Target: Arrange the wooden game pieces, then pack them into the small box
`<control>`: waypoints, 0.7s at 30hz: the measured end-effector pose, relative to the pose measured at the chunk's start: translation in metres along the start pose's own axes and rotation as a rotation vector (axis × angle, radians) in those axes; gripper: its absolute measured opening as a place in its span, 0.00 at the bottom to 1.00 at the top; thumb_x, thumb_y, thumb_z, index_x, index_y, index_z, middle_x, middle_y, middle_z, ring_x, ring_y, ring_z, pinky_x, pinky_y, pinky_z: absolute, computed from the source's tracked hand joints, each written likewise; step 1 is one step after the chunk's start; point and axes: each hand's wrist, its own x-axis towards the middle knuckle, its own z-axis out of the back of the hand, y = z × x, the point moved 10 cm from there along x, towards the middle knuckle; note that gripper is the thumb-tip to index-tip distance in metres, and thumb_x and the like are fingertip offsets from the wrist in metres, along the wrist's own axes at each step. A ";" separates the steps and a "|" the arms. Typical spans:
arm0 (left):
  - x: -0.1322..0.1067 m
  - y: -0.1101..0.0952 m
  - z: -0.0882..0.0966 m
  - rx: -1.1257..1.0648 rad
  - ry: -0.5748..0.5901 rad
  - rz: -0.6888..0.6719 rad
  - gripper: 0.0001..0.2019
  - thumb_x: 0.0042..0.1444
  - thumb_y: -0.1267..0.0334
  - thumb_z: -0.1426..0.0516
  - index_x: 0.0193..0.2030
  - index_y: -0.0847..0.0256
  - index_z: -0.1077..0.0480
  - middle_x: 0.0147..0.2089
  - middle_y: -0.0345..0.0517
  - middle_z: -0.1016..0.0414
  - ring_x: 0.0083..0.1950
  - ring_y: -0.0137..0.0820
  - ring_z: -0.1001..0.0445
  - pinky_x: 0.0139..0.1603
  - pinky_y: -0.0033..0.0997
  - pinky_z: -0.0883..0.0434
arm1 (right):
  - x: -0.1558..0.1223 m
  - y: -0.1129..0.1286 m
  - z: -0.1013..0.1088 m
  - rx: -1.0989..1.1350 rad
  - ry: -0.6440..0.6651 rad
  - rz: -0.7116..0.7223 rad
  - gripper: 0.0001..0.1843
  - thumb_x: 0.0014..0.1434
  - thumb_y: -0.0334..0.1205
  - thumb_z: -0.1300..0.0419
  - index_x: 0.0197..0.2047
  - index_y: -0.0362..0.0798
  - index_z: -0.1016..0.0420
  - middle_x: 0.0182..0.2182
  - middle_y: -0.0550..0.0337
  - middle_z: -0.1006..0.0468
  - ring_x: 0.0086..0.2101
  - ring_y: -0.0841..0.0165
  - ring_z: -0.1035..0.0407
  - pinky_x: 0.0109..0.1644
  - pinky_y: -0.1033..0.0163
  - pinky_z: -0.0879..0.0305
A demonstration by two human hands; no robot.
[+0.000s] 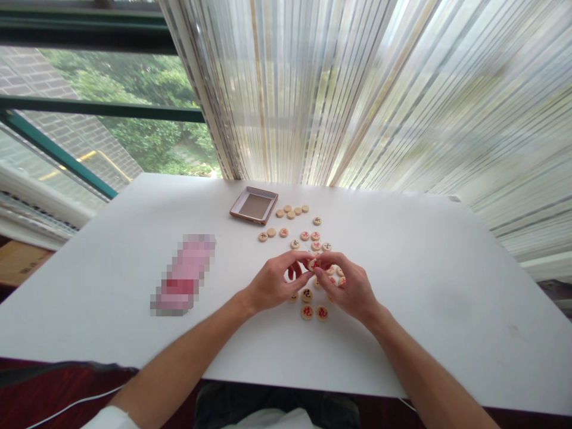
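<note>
Between the fingertips of both hands, a round xiangqi piece [314,265] with a red character is held up over the table. My left hand [279,280] pinches it from the left, thumb and forefinger forming a ring. From the right, my right hand [346,285] grips the same piece with thumb and forefinger. Just below the hands lie two red-marked pieces [307,312] and a black-marked piece [307,295]. More red pieces [341,271] sit partly hidden behind my right hand. Beyond the hands, red pieces [316,245] and black pieces [295,244] lie scattered.
An open square box tray [235,213] stands at the back of the white table [429,262]. Several blank-side-up pieces [291,214] lie beside it. A pixelated pink item [185,271] is at the left. Curtains [290,95] and a window border the table's far edge.
</note>
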 end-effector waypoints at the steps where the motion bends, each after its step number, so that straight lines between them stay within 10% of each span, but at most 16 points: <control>1: -0.001 0.000 -0.001 0.016 0.004 -0.012 0.15 0.62 0.65 0.40 0.55 0.60 0.29 0.43 0.46 0.21 0.33 0.26 0.25 0.35 0.26 0.25 | 0.000 0.000 0.000 0.000 0.001 -0.004 0.08 0.64 0.37 0.38 0.47 0.53 0.28 0.36 0.60 0.19 0.34 0.68 0.24 0.41 0.62 0.25; 21: 0.001 0.003 0.003 0.010 -0.021 0.005 0.15 0.61 0.63 0.39 0.54 0.59 0.29 0.41 0.45 0.21 0.33 0.25 0.25 0.34 0.25 0.26 | -0.002 0.001 -0.002 0.016 0.007 0.031 0.13 0.65 0.33 0.42 0.52 0.52 0.30 0.41 0.57 0.19 0.37 0.67 0.24 0.44 0.60 0.26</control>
